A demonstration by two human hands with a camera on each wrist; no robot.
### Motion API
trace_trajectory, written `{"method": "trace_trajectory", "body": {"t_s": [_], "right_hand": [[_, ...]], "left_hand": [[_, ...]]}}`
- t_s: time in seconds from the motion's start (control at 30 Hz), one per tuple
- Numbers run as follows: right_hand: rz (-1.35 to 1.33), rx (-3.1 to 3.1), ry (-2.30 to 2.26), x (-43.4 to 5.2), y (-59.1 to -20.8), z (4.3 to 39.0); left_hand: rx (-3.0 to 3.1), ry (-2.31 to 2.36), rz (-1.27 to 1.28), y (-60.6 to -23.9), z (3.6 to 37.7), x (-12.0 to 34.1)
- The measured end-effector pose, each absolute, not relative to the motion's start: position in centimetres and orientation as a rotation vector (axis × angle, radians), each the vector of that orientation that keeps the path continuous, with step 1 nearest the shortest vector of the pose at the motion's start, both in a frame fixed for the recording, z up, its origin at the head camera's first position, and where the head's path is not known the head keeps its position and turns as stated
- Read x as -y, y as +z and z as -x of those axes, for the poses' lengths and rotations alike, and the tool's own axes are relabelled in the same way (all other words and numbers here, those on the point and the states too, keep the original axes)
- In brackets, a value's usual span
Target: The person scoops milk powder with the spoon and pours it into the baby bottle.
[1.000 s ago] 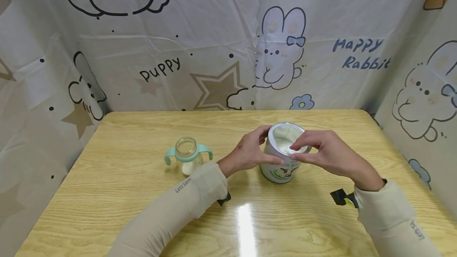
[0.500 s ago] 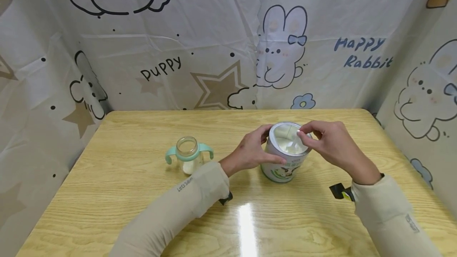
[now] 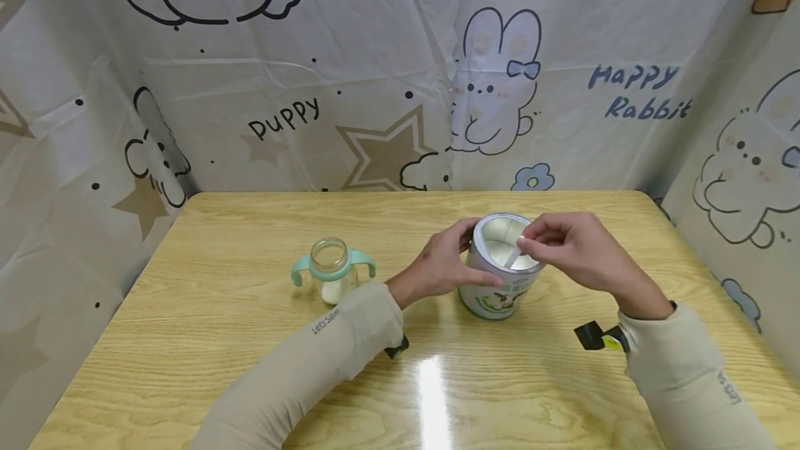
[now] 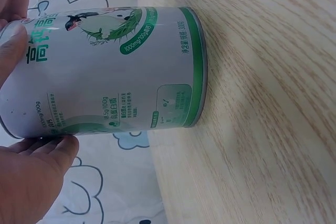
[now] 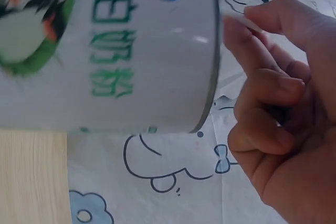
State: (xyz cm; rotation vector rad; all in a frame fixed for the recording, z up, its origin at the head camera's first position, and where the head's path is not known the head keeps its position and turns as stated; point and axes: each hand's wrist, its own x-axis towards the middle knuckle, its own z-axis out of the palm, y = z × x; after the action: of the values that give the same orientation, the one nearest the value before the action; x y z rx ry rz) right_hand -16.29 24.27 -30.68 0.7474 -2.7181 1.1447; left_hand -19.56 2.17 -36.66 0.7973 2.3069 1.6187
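Observation:
A white and green milk powder can (image 3: 494,297) stands on the table with its top open, pale powder showing inside. My left hand (image 3: 442,264) grips it from the left; in the left wrist view the thumb (image 4: 11,51) lies across one side and fingers (image 4: 65,153) press the other. At the can's right rim, my right hand (image 3: 578,252) pinches the thin white handle of a scoop (image 3: 514,255) between thumb and forefinger. The scoop's lower end is down in the can. The right wrist view shows the other fingers (image 5: 262,129) curled beneath, outside the can.
A clear baby bottle (image 3: 330,269) with mint-green side handles stands uncapped to the left, white powder at its bottom, just beyond the left sleeve (image 3: 350,325). The wooden table (image 3: 237,242) ends at a printed cloth backdrop (image 3: 375,40) behind and at both sides.
My right hand has shifted up and slightly right from inside the can's mouth, still pinching the scoop, whose handle now shows more and slants. The left hand keeps its grip on the can.

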Motion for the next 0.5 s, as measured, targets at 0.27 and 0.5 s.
{"method": "trace_trajectory", "body": {"t_s": [0.27, 0.5], "right_hand": [[-0.387, 2.766, 1.158, -24.38, -30.26, 16.46], [-0.096, 2.722, 1.118, -25.03, -30.07, 16.77]], "left_hand": [[-2.311, 1.616, -0.796, -36.68, 19.58, -2.14], [-2.306, 1.622, -0.813, -36.73, 19.67, -2.2]]}}
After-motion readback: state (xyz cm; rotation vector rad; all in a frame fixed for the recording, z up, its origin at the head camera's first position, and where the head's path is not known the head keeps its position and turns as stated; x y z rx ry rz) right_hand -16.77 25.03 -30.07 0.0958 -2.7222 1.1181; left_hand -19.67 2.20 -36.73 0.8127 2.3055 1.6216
